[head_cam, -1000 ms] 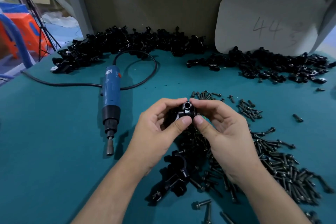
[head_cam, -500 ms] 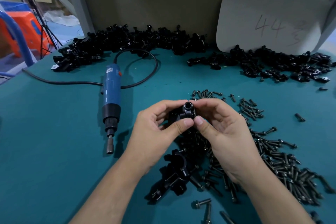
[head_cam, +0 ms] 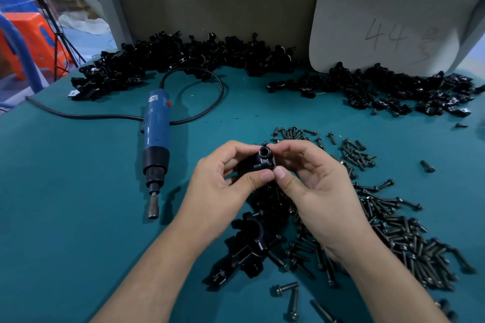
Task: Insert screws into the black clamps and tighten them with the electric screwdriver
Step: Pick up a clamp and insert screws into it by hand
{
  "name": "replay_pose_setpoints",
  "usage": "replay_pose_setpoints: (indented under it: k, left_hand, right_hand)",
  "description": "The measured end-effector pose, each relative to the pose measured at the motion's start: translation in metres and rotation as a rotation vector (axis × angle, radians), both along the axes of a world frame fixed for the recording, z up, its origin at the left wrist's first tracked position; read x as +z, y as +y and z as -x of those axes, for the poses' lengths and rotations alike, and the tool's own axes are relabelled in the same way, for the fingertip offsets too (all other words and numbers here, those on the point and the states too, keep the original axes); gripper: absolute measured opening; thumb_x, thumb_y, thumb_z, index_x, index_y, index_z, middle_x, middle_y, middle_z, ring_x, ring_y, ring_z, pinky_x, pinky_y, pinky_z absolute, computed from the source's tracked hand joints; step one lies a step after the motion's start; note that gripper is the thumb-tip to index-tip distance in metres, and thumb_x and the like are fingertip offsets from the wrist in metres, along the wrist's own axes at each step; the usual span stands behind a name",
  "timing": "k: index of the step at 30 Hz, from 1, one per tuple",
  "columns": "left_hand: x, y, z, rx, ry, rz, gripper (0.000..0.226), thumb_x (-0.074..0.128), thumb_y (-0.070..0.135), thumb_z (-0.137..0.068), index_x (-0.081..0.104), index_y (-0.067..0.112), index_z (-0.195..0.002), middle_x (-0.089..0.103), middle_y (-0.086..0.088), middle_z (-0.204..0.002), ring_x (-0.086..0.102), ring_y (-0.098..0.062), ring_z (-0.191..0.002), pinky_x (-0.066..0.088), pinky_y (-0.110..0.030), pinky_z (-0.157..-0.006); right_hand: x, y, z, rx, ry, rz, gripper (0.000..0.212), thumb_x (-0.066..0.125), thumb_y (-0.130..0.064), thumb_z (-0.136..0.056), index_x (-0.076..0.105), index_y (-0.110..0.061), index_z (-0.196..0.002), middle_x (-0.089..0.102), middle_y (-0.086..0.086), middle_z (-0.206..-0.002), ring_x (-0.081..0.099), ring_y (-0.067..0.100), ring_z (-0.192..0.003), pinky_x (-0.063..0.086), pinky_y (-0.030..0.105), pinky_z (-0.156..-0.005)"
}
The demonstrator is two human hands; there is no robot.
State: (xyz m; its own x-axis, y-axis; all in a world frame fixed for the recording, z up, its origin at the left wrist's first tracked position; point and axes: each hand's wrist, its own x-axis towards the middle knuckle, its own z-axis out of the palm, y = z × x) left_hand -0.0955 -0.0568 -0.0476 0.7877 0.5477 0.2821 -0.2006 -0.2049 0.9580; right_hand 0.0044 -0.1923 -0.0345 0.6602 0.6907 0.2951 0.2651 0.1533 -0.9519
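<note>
While both thumbs meet at the centre of the frame, the fingers point(head_cam: 263, 175) of the left hand point(head_cam: 223, 191) and right hand point(head_cam: 317, 189) are closed together around one black clamp point(head_cam: 263, 158), held just above the bench point(head_cam: 65, 191). A round opening on the clamp's top faces the camera; whether a screw sits in it cannot be told. Directly below the hands, a few more clamps point(head_cam: 246, 246) lie on the green surface. Loose black screws point(head_cam: 393, 231) spread from under the right hand toward the lower right of the frame. Left of the hands, well apart, the blue electric screwdriver point(head_cam: 155, 136) lies flat with its bit pointing toward the viewer and its black cable point(head_cam: 207, 81) looping behind. Long heaps of clamps point(head_cam: 178, 60) line the back edge, beside a pale board point(head_cam: 388, 29) marked "44" at upper right.
</note>
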Motion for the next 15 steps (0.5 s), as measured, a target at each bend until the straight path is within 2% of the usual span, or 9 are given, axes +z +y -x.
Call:
replay_pose_setpoints:
  k: [2, 6, 10, 15]
  left_hand:
    - [0.0007, -0.0003, 0.0003, 0.015, 0.006, -0.021, 0.027, 0.084, 0.028, -0.081, 0.074, 0.026, -0.106, 0.078, 0.009, -0.106, 0.072, -0.012, -0.107, 0.057, -0.037, -0.097]
    - [0.0017, -0.0019, -0.0004, 0.013, -0.006, 0.027, 0.028, 0.083, 0.026, -0.079, 0.074, 0.023, -0.106, 0.079, 0.004, -0.106, 0.073, -0.016, -0.106, 0.058, -0.046, -0.097]
    - [0.0027, 0.0004, 0.0005, 0.000, -0.036, 0.054, 0.027, 0.085, 0.025, -0.076, 0.077, 0.026, -0.102, 0.079, 0.005, -0.107, 0.073, -0.013, -0.107, 0.057, -0.028, -0.092]
    - [0.0031, 0.0009, 0.0009, 0.000, -0.049, 0.066, 0.030, 0.086, 0.024, -0.074, 0.078, 0.026, -0.102, 0.079, 0.004, -0.109, 0.073, -0.015, -0.110, 0.057, -0.032, -0.097]
  right_hand:
    - [0.0016, 0.0002, 0.0001, -0.001, -0.017, 0.005, 0.035, 0.067, 0.006, -0.092, 0.071, -0.025, -0.106, 0.073, -0.013, -0.105, 0.067, 0.003, -0.106, 0.051, 0.015, -0.091]
    - [0.0021, 0.0007, 0.0004, -0.006, -0.036, 0.005, 0.036, 0.066, 0.006, -0.093, 0.070, -0.027, -0.106, 0.073, -0.014, -0.105, 0.067, 0.004, -0.107, 0.051, 0.016, -0.092]
    - [0.0003, 0.0006, 0.0001, 0.015, 0.019, -0.015, 0.036, 0.064, 0.008, -0.094, 0.070, -0.025, -0.107, 0.074, -0.009, -0.108, 0.067, 0.008, -0.110, 0.053, 0.022, -0.096]
    - [-0.0003, 0.0011, 0.0006, 0.017, 0.049, -0.022, 0.036, 0.064, 0.007, -0.094, 0.071, -0.026, -0.107, 0.074, -0.006, -0.109, 0.068, 0.010, -0.111, 0.054, 0.026, -0.097]
